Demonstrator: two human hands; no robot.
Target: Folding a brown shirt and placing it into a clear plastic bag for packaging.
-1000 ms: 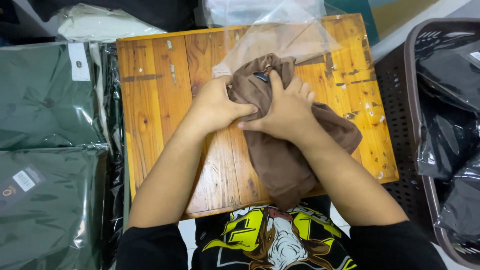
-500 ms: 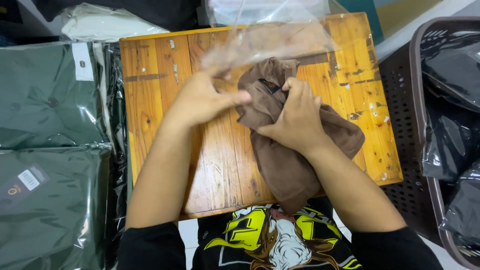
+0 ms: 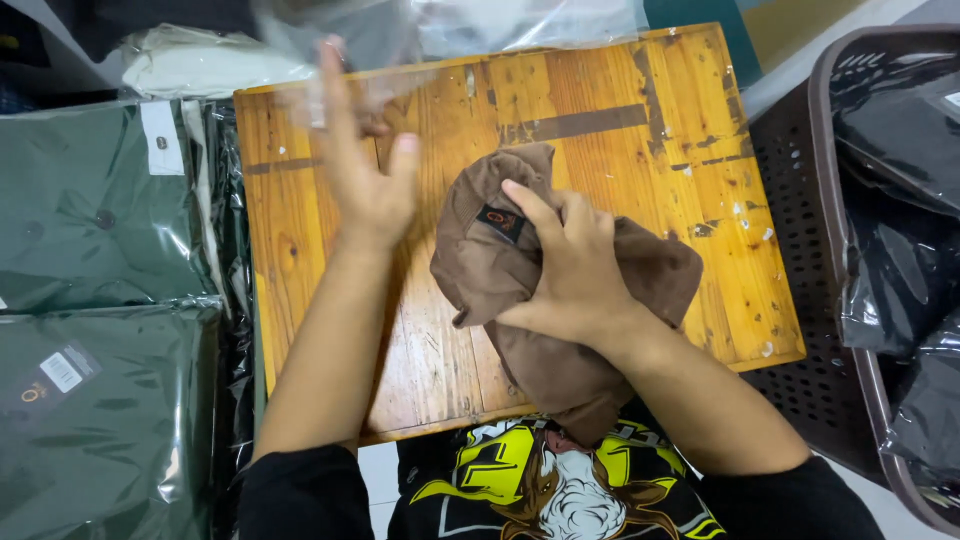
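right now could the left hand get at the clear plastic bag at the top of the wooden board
Probably yes. The left hand is open and raised over the wooden board, its fingers already at the clear plastic bag; nothing sits between them. The right hand holds the brown garment.

Matt brown cloth garment [image 3: 560, 300], worn varnished wood board [image 3: 640, 150], glossy clear plastic bag [image 3: 330, 60], seemingly thin film

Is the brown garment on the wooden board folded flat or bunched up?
Bunched up. The brown garment sits in a crumpled lump under the right hand on the wooden board, its lower end hanging over the near edge.
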